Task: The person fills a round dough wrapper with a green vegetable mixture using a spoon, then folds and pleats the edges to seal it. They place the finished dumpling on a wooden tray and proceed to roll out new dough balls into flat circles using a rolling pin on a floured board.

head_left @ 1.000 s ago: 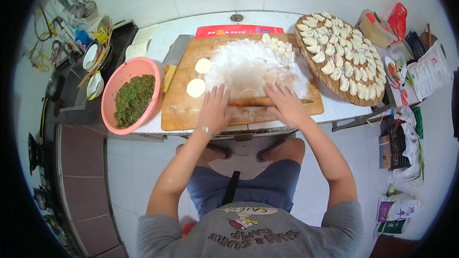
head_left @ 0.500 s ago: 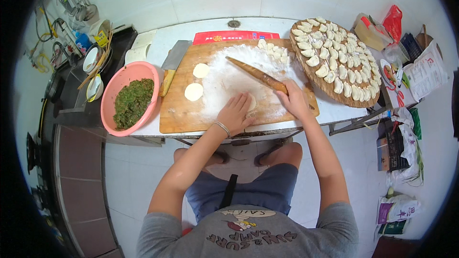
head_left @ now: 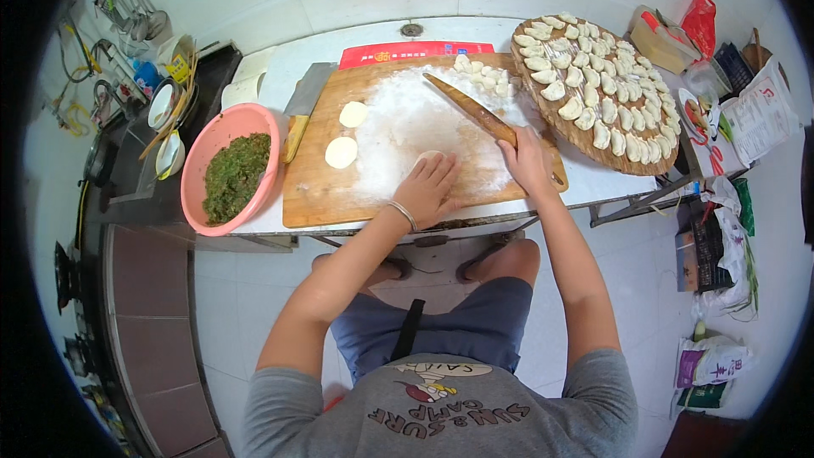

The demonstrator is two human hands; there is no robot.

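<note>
My left hand [head_left: 429, 188] lies flat with fingers stretched out on the floured wooden board [head_left: 314, 195]. Under its fingers is a small dough round [head_left: 430, 154], mostly covered, with just the far edge showing. My right hand [head_left: 527, 163] is closed around the near end of a wooden rolling pin [head_left: 469, 105], which slants up and to the left over the flour. Two rolled dough wrappers [head_left: 342, 153] rest on the board's left part. Several small dough pieces [head_left: 485, 76] sit at its far right.
Left of the board are a cleaver [head_left: 310, 89] and a pink bowl [head_left: 192, 195] of chopped green filling. A round board [head_left: 527, 68] bearing rows of dumplings overlaps the far right corner. Red scissors [head_left: 716, 159] lie on the right, and a red packet [head_left: 415, 53] is behind the board.
My left hand has shifted slightly right over the dough round, whose edge now shows beyond the fingertips instead of beside them. My right hand still grips the rolling pin, raised at nearly the same slant.
</note>
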